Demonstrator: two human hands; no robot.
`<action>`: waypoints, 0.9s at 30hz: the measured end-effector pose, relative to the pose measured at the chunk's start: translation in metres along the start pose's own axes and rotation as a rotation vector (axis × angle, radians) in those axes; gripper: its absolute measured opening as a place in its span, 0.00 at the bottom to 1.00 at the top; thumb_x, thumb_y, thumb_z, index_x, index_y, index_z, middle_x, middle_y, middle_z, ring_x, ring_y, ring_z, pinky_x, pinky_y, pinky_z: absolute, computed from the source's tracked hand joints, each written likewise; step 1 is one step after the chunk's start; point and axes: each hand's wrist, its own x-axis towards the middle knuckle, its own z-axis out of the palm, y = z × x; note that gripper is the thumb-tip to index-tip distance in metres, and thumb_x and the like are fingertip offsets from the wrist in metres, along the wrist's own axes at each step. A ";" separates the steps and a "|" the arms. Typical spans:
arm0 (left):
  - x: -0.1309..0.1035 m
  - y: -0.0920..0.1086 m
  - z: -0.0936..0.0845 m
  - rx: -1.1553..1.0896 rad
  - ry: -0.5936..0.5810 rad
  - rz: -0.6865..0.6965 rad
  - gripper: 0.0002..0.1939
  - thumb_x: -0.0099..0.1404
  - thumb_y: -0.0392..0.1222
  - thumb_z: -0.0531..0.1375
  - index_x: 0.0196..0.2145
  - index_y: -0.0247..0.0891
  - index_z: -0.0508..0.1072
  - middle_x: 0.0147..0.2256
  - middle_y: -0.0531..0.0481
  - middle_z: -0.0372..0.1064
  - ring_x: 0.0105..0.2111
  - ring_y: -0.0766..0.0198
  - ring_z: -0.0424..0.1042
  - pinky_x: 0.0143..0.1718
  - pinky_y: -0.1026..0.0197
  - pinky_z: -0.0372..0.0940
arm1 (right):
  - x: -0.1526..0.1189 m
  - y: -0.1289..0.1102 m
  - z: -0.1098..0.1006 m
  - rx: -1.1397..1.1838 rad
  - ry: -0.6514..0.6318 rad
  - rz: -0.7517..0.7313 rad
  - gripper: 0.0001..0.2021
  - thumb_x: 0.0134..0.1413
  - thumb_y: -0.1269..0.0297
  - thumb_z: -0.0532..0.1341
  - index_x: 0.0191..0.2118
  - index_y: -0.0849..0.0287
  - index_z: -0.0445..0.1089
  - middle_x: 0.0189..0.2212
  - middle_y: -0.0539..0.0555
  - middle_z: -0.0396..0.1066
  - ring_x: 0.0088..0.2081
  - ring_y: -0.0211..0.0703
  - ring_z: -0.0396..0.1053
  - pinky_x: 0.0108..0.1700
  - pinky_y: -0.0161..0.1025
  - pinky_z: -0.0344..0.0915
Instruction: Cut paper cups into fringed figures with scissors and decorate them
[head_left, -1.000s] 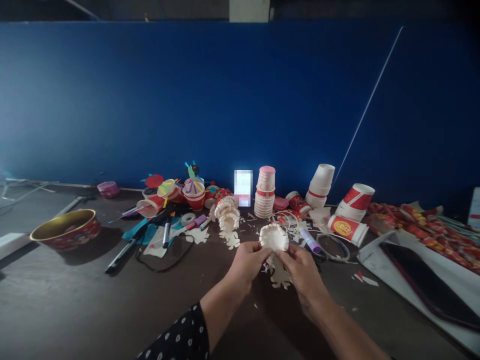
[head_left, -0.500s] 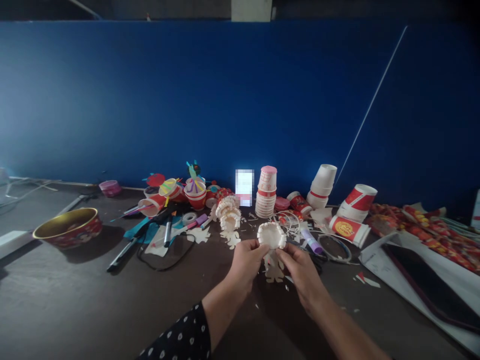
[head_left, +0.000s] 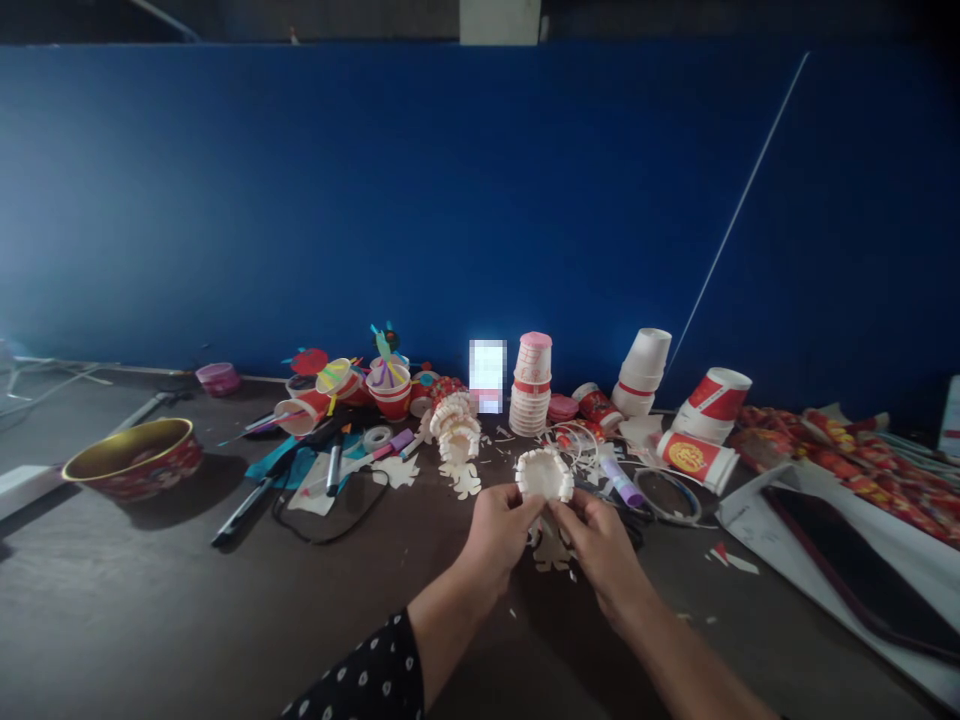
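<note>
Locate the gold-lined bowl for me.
In the head view, the gold-lined bowl sits on the table at the left, well left of the left hand, nearer the camera than the pink tub.

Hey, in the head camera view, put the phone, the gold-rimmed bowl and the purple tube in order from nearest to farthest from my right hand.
From your right hand:
1. Purple tube, just beyond it
2. Phone, off to the right
3. Bowl, far left
</note>
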 end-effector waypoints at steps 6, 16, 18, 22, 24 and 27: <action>-0.003 0.000 0.003 0.109 0.024 0.047 0.07 0.49 0.40 0.56 0.20 0.32 0.67 0.16 0.55 0.59 0.17 0.72 0.56 0.18 0.69 0.51 | 0.000 0.001 -0.001 0.028 -0.034 0.021 0.15 0.47 0.58 0.59 0.36 0.65 0.70 0.26 0.55 0.74 0.26 0.45 0.68 0.28 0.37 0.63; -0.003 -0.002 0.005 0.042 0.018 0.072 0.09 0.49 0.42 0.57 0.22 0.31 0.68 0.17 0.55 0.59 0.17 0.71 0.56 0.18 0.68 0.52 | -0.002 0.007 0.006 0.182 -0.010 0.018 0.15 0.46 0.59 0.60 0.38 0.64 0.68 0.27 0.54 0.73 0.28 0.45 0.68 0.29 0.37 0.63; -0.002 -0.002 0.003 -0.026 -0.024 0.060 0.10 0.49 0.43 0.58 0.22 0.31 0.68 0.17 0.54 0.61 0.18 0.71 0.58 0.20 0.68 0.53 | -0.001 0.008 0.005 0.128 -0.013 0.000 0.15 0.48 0.58 0.59 0.39 0.64 0.68 0.26 0.54 0.73 0.28 0.44 0.68 0.28 0.36 0.63; 0.001 -0.005 0.001 -0.047 -0.018 0.042 0.14 0.49 0.48 0.59 0.19 0.32 0.66 0.16 0.54 0.60 0.18 0.70 0.59 0.19 0.68 0.53 | 0.000 0.006 0.003 0.012 0.033 -0.040 0.16 0.49 0.57 0.57 0.38 0.65 0.68 0.21 0.52 0.70 0.25 0.42 0.66 0.26 0.34 0.61; 0.001 -0.007 0.001 -0.043 -0.016 0.045 0.16 0.49 0.50 0.58 0.18 0.32 0.66 0.16 0.54 0.60 0.17 0.71 0.58 0.19 0.68 0.52 | 0.000 0.005 0.002 -0.017 0.058 -0.052 0.15 0.49 0.57 0.57 0.37 0.65 0.69 0.19 0.50 0.68 0.24 0.41 0.65 0.25 0.34 0.60; 0.002 -0.009 0.001 0.016 0.001 0.061 0.14 0.49 0.47 0.59 0.17 0.33 0.64 0.16 0.55 0.59 0.17 0.71 0.57 0.18 0.69 0.51 | -0.001 0.005 0.002 -0.006 0.050 -0.068 0.14 0.49 0.58 0.57 0.37 0.63 0.69 0.21 0.50 0.69 0.27 0.42 0.66 0.28 0.34 0.62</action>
